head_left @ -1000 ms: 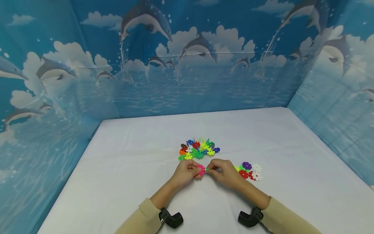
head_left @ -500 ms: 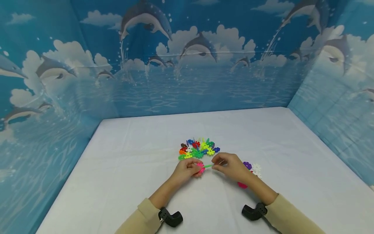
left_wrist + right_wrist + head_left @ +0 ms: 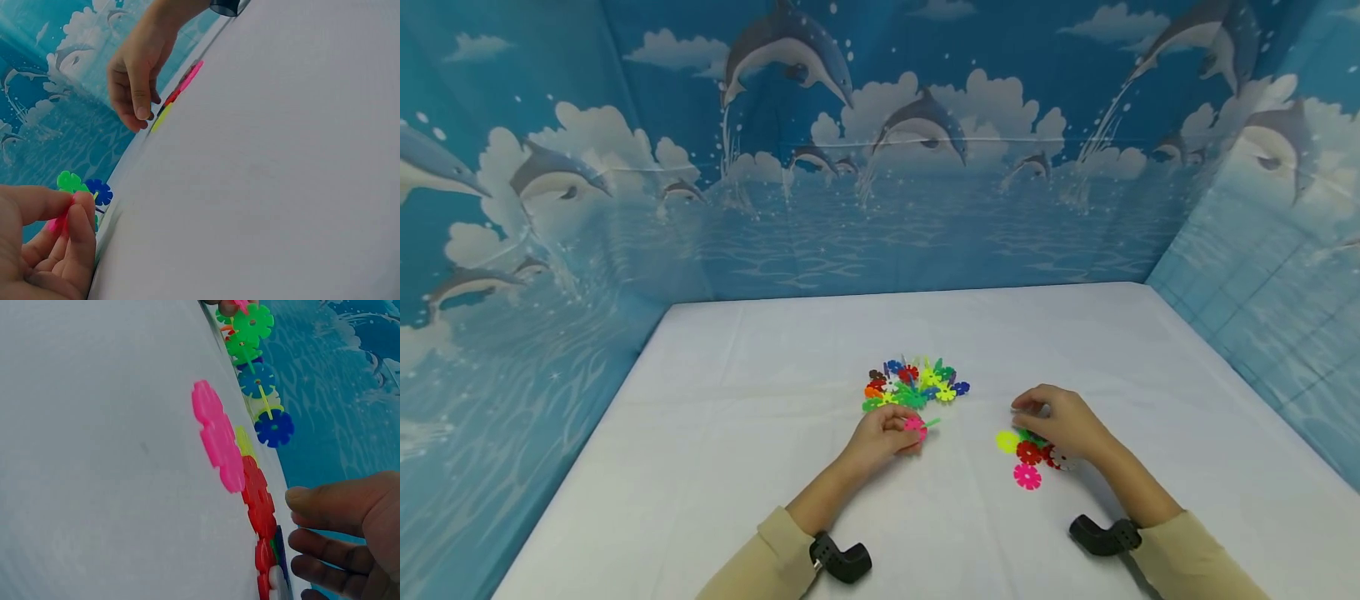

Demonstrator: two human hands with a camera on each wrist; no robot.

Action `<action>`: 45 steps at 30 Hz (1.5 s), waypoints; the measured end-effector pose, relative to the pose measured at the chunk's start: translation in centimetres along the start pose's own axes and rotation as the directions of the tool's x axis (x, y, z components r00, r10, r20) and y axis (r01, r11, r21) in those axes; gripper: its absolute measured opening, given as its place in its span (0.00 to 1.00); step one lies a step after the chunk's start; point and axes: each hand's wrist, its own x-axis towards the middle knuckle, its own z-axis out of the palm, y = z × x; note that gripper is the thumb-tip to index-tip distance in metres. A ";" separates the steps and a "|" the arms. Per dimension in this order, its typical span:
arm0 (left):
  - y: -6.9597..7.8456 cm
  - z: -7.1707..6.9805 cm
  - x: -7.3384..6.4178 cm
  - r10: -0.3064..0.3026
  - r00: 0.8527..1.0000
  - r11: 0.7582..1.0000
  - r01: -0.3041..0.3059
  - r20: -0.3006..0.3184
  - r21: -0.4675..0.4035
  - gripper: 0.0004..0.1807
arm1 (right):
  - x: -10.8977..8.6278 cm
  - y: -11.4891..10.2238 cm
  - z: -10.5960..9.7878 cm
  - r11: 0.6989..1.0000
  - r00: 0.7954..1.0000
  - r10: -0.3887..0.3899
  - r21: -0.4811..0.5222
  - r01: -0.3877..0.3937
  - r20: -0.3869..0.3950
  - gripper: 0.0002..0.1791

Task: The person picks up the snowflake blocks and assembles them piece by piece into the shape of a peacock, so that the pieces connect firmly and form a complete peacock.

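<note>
My left hand pinches a pink flower-shaped plastic disc between thumb and fingers. A light green disc, seen edge-on, sticks out of its right side. My right hand is over the loose discs on the right, its fingers loosely bent and partly covering them. In the right wrist view, thumb and fingers stand apart with nothing visible between them. Around that hand lie a pink disc, red disc, yellow disc and white disc; a green one is half hidden.
Just beyond my left hand stands a multicoloured cluster of joined flower discs. White cloth covers the table. A blue dolphin-print curtain encloses its back and sides.
My right hand has let go of the light green disc and moved right to the loose discs. The green disc stays on the pink one in my left hand, which has barely moved.
</note>
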 end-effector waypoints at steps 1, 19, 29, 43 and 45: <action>0.0 0.0 0.0 -0.001 1.000 1.000 0.001 -0.003 -0.002 0.14 | 0.0 0.3 -0.1 1.000 1.000 0.013 -0.004 -0.013 0.010 0.12; 0.0 -0.6 0.0 0.041 0.999 0.988 -0.035 0.034 -0.149 0.10 | -0.2 1.5 -1.1 0.999 0.993 0.036 0.002 -0.037 0.112 0.14; -0.2 -0.4 0.2 0.067 0.998 0.979 -0.063 0.018 -0.192 0.07 | -0.6 2.1 -1.8 1.000 0.989 0.019 0.009 -0.020 0.145 0.16; -0.5 -0.5 0.1 0.050 0.999 0.977 -0.045 0.020 -0.208 0.09 | -0.4 1.6 -1.6 0.998 0.996 -0.015 0.060 0.010 0.088 0.14; -0.4 -0.5 0.0 0.060 0.998 0.978 -0.054 0.023 -0.204 0.09 | -0.2 0.9 -1.2 0.996 0.998 -0.029 0.086 0.024 0.061 0.13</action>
